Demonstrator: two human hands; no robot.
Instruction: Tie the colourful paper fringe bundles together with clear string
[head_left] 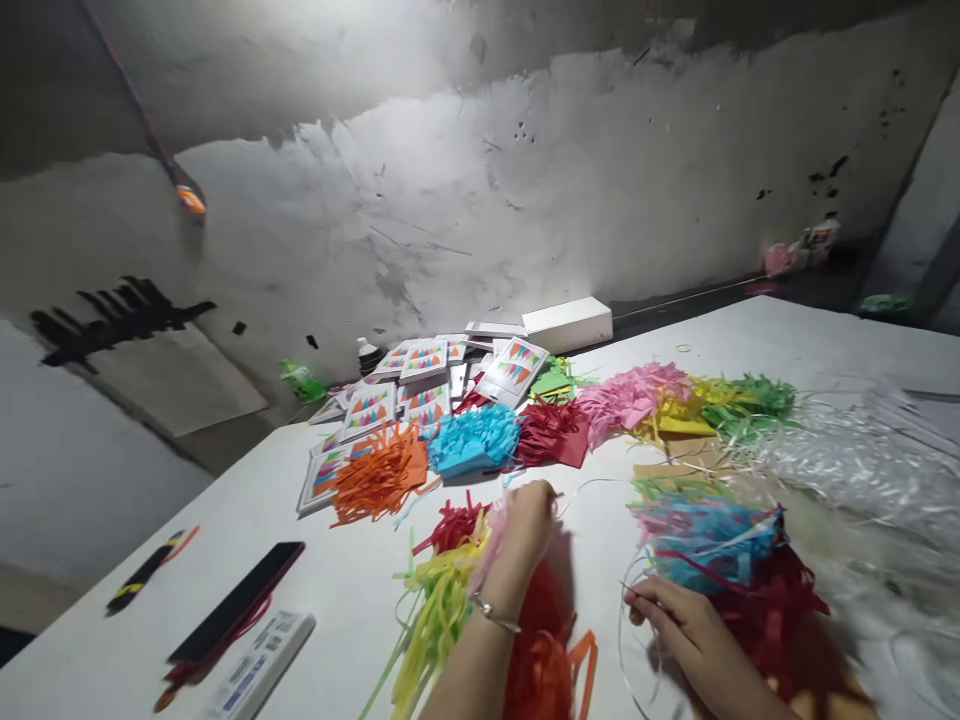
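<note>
The left hand (529,520) is pinched shut on a thin clear string (592,485) that arcs across the white bench (360,590), and it rests just above a bunch of yellow-green, red and pink paper tassels (442,590) lying by the wrist. The right hand (679,625) is lightly closed too, its fingertips nipping the other end of the same string near a pile of blue and red tassels (720,560). Judging by how things lie, the threading looks to be in its early part: loose fringe heaps in orange (379,475), blue (474,440), red, pink (630,395), yellow and green still sit in a row further back, unstrung (whether any tassel is already on the string cannot be told through the blur). Printed cards (420,385) are scattered behind them, a white box (568,322) beyond, and clear wrappers (847,470) at the right.
</note>
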